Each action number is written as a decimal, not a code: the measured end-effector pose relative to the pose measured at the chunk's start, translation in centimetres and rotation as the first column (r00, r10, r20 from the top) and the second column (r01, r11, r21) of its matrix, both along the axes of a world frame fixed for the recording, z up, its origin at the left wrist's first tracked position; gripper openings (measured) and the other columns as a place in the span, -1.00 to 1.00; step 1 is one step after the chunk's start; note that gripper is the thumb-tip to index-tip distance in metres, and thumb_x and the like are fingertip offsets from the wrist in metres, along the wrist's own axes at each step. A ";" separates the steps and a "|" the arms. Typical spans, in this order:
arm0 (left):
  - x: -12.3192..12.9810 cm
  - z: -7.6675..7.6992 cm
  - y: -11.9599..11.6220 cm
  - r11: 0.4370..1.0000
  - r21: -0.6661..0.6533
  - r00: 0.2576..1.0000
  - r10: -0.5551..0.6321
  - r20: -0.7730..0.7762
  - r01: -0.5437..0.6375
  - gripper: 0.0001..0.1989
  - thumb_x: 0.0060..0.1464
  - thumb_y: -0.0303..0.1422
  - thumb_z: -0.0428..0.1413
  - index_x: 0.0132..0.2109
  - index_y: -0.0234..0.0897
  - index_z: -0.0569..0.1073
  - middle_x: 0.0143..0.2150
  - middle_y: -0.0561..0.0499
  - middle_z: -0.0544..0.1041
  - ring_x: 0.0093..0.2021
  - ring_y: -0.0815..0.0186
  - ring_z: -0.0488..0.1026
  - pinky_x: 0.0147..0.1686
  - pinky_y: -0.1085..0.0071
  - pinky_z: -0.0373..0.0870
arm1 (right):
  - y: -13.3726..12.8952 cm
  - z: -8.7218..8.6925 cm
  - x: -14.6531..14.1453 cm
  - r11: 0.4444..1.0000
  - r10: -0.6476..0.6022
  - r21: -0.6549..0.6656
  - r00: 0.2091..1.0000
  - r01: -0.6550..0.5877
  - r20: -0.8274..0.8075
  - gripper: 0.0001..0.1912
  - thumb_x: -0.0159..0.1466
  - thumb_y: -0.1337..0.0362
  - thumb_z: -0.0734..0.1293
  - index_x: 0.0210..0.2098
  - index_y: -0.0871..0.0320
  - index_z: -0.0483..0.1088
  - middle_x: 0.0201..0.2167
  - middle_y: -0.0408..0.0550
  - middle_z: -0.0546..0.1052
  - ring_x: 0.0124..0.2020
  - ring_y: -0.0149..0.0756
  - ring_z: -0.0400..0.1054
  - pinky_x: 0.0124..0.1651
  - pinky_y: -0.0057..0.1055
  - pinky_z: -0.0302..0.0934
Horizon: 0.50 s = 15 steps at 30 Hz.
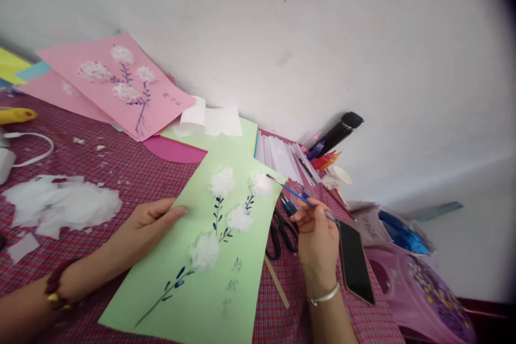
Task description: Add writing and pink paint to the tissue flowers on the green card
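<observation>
Green sheet [205, 294] clamped in left grip [155, 223], brush [296, 194] in right grip [319, 234], I seemingly tint mid-frame petals [260, 185], needing light dabs.

The pale bag [365, 215] reads "SPACE" in capitals. Three handwritten Chinese characters run down the rectangular light-green paper sheet [169, 250] — too faint to read surely; those on the rectangular pink paper sheet [107, 98] — too small.

I'm seeing from afar the white-flowered green sheet [207, 287] slanting at seven o'clock, the blue paintbrush [296, 194] pointing toward ten.
</observation>
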<state>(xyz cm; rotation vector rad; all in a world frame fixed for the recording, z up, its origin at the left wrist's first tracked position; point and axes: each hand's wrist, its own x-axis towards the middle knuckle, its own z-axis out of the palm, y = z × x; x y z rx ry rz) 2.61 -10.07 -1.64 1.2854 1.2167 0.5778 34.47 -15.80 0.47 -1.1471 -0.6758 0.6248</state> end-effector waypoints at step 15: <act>1.0 3.3 -0.3 0.969 -0.209 0.984 0.156 0.089 -0.135 -0.59 0.04 -0.08 0.17 -0.06 -0.25 0.47 -0.51 0.13 0.57 -0.62 0.34 0.45 -0.64 0.51 0.34 | 0.2 0.1 0.9 0.997 0.080 0.014 0.963 -0.079 -0.259 -0.78 0.21 0.10 0.39 -0.26 0.09 0.44 -0.37 -0.14 0.55 -0.54 -0.45 0.29 -0.44 -0.46 0.27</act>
